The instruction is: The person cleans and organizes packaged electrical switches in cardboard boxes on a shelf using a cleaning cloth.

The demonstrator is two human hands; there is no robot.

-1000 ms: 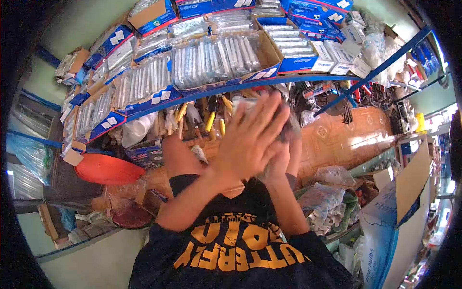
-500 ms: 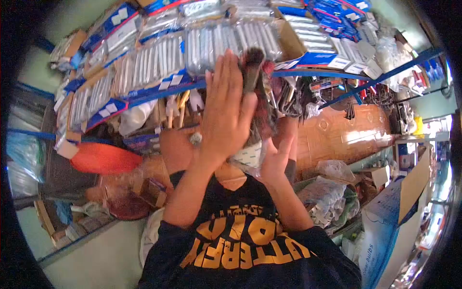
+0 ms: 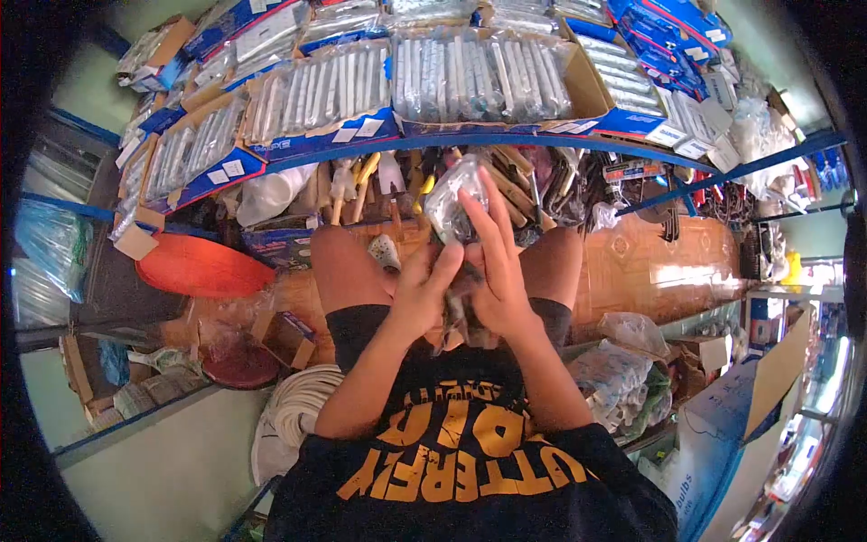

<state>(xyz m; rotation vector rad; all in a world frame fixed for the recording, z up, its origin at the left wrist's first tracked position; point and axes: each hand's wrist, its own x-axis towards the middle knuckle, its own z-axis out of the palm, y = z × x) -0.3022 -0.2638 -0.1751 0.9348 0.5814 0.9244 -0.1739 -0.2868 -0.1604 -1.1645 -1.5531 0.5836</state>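
Over my lap I hold a clear plastic packet [image 3: 452, 206] with both hands. It is shiny and crinkled, and its upper end stands up above my fingers. Something dark shows through the plastic lower down between my palms, too blurred to name. My left hand [image 3: 417, 294] wraps the packet's lower left side, thumb pointing up along it. On the other side, my right hand [image 3: 499, 271] presses against the packet with its fingers stretched upward over the plastic.
A blue shelf ahead carries open boxes [image 3: 483, 81] of plastic-wrapped pieces, with tools [image 3: 357, 190] stored below. An orange-red basin [image 3: 200, 266] is at left, above a coil of white hose [image 3: 302, 406]. Bagged goods [image 3: 614, 379] and a bulb carton [image 3: 722, 443] stand at right.
My raised left hand has come down to the packet, and both hands are now together over my lap. The dark object has lowered between my hands. The view has shifted slightly.
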